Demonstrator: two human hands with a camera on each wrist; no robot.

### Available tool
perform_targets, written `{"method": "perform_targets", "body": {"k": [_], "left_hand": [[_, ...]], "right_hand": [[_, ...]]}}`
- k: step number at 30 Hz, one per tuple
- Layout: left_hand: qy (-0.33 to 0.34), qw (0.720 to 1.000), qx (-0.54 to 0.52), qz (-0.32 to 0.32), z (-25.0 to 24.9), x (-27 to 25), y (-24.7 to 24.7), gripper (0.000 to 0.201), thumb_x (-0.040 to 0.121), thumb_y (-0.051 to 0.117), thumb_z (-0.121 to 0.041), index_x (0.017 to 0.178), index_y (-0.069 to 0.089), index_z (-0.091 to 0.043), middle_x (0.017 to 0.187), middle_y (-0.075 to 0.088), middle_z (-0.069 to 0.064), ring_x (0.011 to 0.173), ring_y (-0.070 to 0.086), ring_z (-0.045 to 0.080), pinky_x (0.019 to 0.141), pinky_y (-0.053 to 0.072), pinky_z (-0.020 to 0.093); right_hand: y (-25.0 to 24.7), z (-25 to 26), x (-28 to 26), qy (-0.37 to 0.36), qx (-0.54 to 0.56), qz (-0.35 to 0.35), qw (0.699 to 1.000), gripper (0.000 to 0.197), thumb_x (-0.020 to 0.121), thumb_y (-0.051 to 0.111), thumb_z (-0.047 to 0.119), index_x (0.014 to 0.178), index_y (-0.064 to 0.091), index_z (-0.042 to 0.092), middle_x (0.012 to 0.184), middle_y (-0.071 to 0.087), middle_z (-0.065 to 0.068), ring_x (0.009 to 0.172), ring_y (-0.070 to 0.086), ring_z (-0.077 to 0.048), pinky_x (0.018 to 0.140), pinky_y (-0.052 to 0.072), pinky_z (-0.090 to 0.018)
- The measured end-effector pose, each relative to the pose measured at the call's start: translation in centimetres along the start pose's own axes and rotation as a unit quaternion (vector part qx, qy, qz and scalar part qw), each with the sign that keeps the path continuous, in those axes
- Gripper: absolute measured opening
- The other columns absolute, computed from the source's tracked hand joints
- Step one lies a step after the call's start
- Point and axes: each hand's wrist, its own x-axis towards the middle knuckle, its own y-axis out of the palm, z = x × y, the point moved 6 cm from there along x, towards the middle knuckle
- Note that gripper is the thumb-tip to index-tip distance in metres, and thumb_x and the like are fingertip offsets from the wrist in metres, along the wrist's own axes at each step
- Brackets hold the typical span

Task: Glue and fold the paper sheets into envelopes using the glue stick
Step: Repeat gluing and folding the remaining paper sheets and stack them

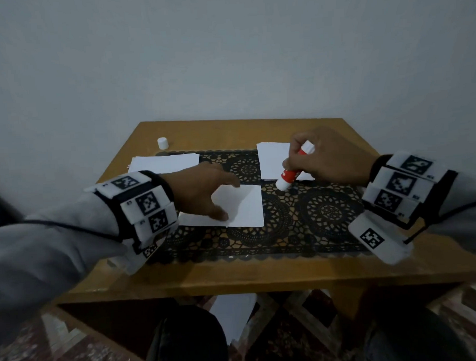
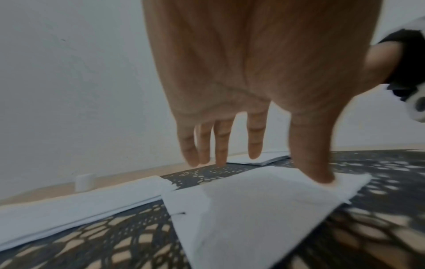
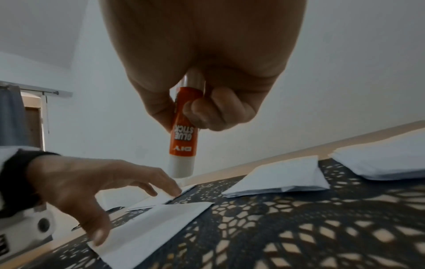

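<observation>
Wooden table [image 1: 245, 272] with a black lace mat [image 1: 308, 221], against a pale wall. My left hand [image 1: 202, 192], fingers spread, pins the folded sheet [image 1: 246, 207] at mat centre so it cannot slide. My right hand [image 1: 325, 155] grips the uncapped glue stick [image 1: 293, 170], tip down, just beside that sheet; its cap [image 1: 162, 143] waits far left.

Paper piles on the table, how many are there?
3: a stack of sheets at far left, a stack at far right behind the glue stick, and the folded sheet under the left hand. Stacks hide their sheets.
</observation>
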Motion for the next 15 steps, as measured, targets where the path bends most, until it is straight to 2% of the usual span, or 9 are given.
{"method": "perform_targets", "body": {"k": [2,5,9,15], "left_hand": [[-0.048,0.995,0.004,0.091,1.2,1.0,0.9,0.097,0.070,0.075,-0.055,0.148,0.022,-0.032,0.145,0.032,0.002,0.133,0.029,0.023,0.109,0.031,0.045],[-0.083,0.987,0.009,0.135,2.5,2.0,1.2,0.115,0.060,0.080,-0.060,0.149,0.011,-0.036,0.146,0.022,0.001,0.138,0.021,0.025,0.111,0.027,0.052],[-0.095,0.984,0.018,0.149,3.1,2.8,1.4,0.116,0.052,0.082,-0.062,0.144,0.016,-0.037,0.142,0.024,-0.001,0.135,0.023,0.024,0.108,0.030,0.054],[-0.110,0.981,0.013,0.158,3.3,3.6,1.0,0.101,0.051,0.084,-0.060,0.130,0.027,-0.035,0.130,0.039,-0.001,0.117,0.037,0.019,0.101,0.038,0.047]], "right_hand": [[-0.1,-0.6,-0.3,0.002,0.008,0.000,1.000,0.018,0.083,0.071,0.027,0.072,0.062,0.015,0.078,0.063,-0.004,0.063,0.048,-0.013,0.061,0.037,-0.029],[0.0,-1.2,-0.6,-0.002,0.005,-0.011,1.000,0.016,0.083,0.070,0.027,0.072,0.062,0.019,0.080,0.064,0.002,0.073,0.052,-0.012,0.066,0.039,-0.031],[0.1,-1.5,-0.6,-0.004,0.009,-0.019,1.000,0.015,0.082,0.070,0.029,0.074,0.062,0.018,0.078,0.063,0.004,0.071,0.050,-0.009,0.063,0.036,-0.028],[0.5,-1.6,-0.2,-0.009,0.027,-0.024,0.999,0.016,0.082,0.071,0.028,0.073,0.062,0.017,0.077,0.065,-0.001,0.066,0.050,-0.010,0.062,0.040,-0.029]]}}
